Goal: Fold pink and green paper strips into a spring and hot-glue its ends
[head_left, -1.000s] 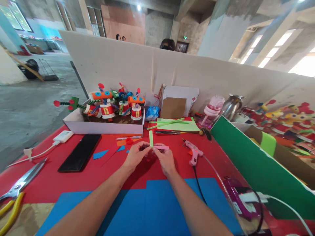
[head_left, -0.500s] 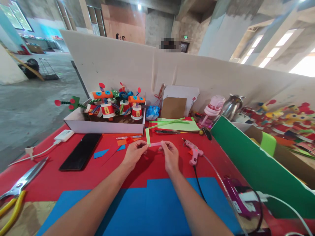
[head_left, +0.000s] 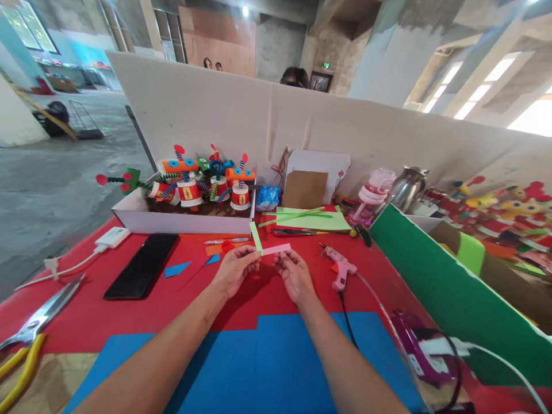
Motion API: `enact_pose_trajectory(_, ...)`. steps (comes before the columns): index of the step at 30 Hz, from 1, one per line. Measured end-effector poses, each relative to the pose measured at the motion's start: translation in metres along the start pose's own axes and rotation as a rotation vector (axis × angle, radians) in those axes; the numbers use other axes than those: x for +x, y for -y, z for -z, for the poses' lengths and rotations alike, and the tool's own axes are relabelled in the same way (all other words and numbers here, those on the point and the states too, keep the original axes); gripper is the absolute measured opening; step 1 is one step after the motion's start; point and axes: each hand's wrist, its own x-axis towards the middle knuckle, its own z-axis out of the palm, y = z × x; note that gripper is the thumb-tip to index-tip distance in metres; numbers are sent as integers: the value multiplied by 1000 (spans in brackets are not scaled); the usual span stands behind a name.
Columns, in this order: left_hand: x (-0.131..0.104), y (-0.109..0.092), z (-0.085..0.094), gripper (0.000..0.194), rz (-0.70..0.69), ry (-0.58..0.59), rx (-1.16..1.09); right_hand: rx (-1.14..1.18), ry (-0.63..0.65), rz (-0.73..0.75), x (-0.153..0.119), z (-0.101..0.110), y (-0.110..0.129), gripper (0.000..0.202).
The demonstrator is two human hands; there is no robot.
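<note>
Pinching one straight green paper strip (head_left: 255,234) and one pink paper strip (head_left: 278,249) where they meet, the left hand (head_left: 236,269) is clamped above the red bench (head_left: 172,319). The right hand (head_left: 296,275), apart, curls half-open by the pink end, touch unclear; rightward lies one plastic glue gun (head_left: 342,269).

To the left of your fingers (head_left: 248,260), a phone (head_left: 141,266) lies on the worktop (head_left: 129,316), scissors (head_left: 38,322) farther left. Beyond them to the left, figures (head_left: 188,194) stand in a tray (head_left: 183,222). You have a glue gun (head_left: 340,265) to their right, a box (head_left: 448,287) farther right.
</note>
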Motion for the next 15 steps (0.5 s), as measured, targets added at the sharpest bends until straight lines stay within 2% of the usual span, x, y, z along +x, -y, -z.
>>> enact_pose_trajectory(5,-4,-1,-6,28,5,58,106,-91,100,-68,-6,-4,-4,35)
enact_pose_trajectory(9,-4,0,-8,25,-50,33,177,-62,102,-76,-9,-6,-5,35)
enact_pose_trajectory(15,-3,2,-7,27,-46,-13,207,-56,123,-93,-10,-8,-3,35)
